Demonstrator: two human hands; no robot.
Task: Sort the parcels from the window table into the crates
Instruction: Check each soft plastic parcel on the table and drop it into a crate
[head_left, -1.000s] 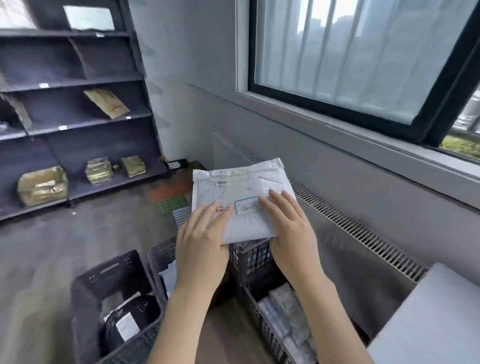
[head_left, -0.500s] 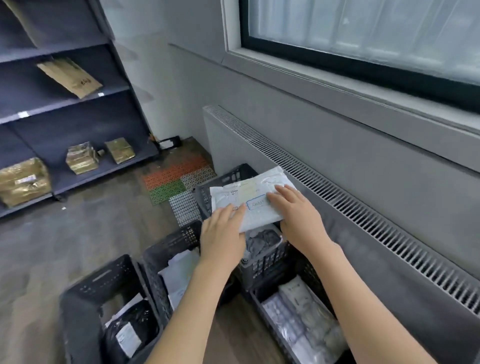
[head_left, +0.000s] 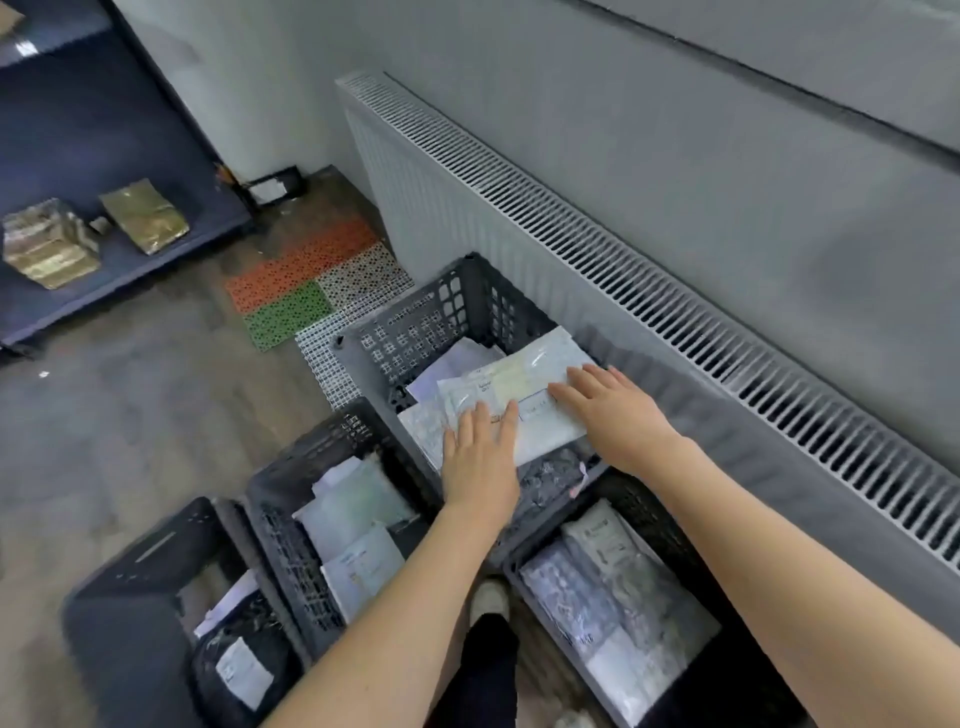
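While you lean over the crates, your left hand (head_left: 480, 460) and right hand (head_left: 615, 415) both lie flat with straight fingers on the white padded mailer parcel (head_left: 519, 397); neither grip is clenched, each only presses on top. Under your palms the parcel rests over other pale envelopes inside the far dark grey perforated plastic crate (head_left: 415, 332). Nearer than your left grip stands a second grey crate of white packets (head_left: 322, 519), and beyond that to the left a black crate (head_left: 135, 582). Below your right forearm sits another crate of silvery packets (head_left: 613, 597). Right of your right grip runs the white slatted radiator (head_left: 571, 218).
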